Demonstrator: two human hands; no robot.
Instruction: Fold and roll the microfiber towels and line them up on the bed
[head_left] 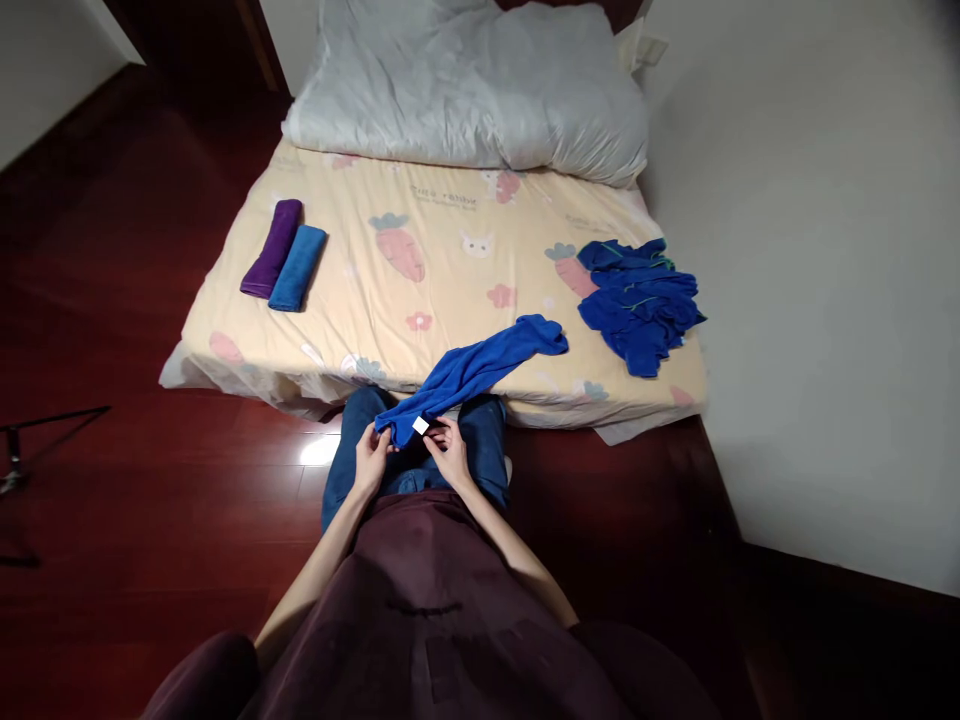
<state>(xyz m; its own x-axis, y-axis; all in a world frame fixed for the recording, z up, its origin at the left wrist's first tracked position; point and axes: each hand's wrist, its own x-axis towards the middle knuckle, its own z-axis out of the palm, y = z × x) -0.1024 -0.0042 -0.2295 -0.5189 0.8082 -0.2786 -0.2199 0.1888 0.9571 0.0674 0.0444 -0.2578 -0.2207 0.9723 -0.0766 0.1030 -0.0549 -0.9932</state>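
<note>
A long blue towel stretches from my lap across the bed's front edge, its far end lying bunched on the sheet. My left hand pinches its near left corner. Close to the white tag on the same end, my right hand is closed on the cloth's edge; whether the fingertips hold the tag or only the fabric beside it I cannot tell. Further right on the bed lies a crumpled pile of blue cloths with thin green edging.
Two rolled towels, one purple and one blue, lie side by side at the bed's left. A grey-white quilt is heaped at the back of the patterned bed. A wall borders the right; a black stand is at far left.
</note>
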